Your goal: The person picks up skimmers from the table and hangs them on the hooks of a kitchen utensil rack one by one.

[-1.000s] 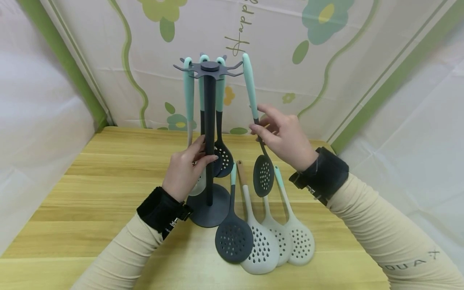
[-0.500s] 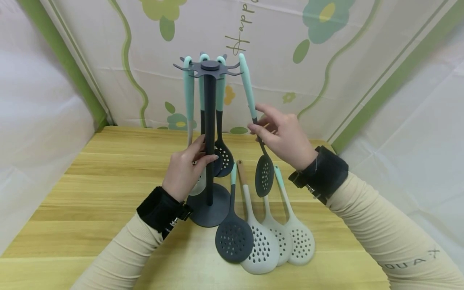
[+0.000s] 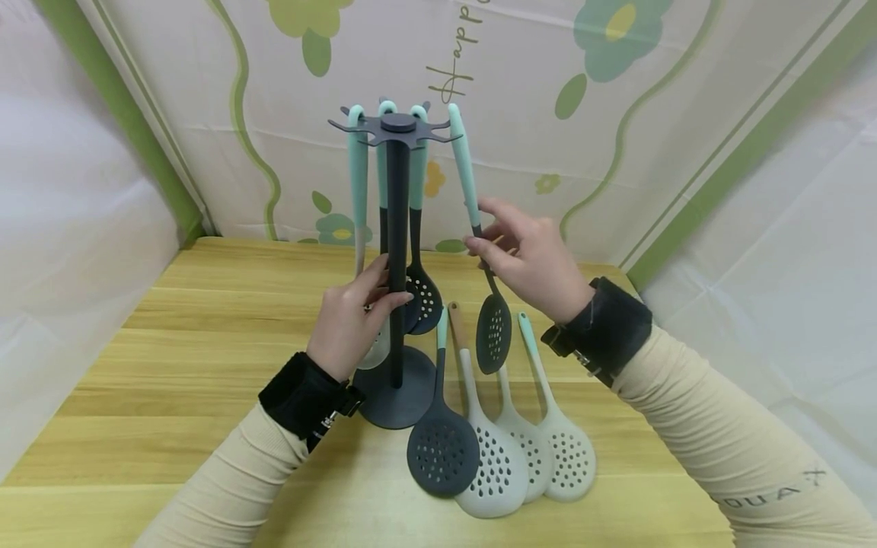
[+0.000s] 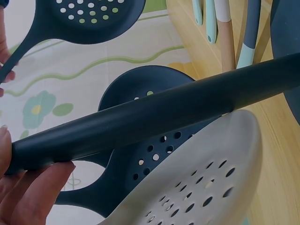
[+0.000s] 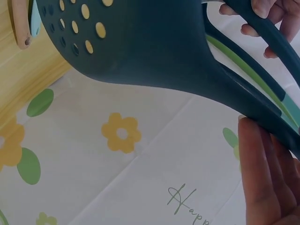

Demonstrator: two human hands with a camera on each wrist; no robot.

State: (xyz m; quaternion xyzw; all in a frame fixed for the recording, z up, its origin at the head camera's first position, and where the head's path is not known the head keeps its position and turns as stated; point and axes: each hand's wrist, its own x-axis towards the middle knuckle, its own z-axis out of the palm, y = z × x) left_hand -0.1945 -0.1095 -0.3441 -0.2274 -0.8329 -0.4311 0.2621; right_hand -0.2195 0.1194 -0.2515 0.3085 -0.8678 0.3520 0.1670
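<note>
Your left grip (image 3: pixel 349 320): clamped on the utensil stand (image 3: pixel 397 221) post. Your right grip (image 3: pixel 537 262): pinches a turquoise-handled skimmer (image 3: pixel 493 342) beside a stand hook (image 3: pixel 438 138). Tabletop (image 3: pixel 226 342): extends left, back edge behind stand. Backdrop (image 3: pixel 507 152): "Happ".

The rack (image 3: pixel 397 221) looks smooth and matt, the table (image 3: pixel 226 320) wooden.

Behind the far edge of the light wood-grain desk (image 3: pixel 205 365), we see a pale backdrop (image 3: pixel 521 152) printed with wavy green vines (image 3: pixel 241 84), leaves (image 3: pixel 571 97), blue-green and yellow flowers (image 3: pixel 620 34), and lettering (image 3: pixel 452 80) that begins "Happ". Green bands (image 3: pixel 116 106) rise from both far corners, beside white side sheets (image 3: pixel 75 152).
</note>
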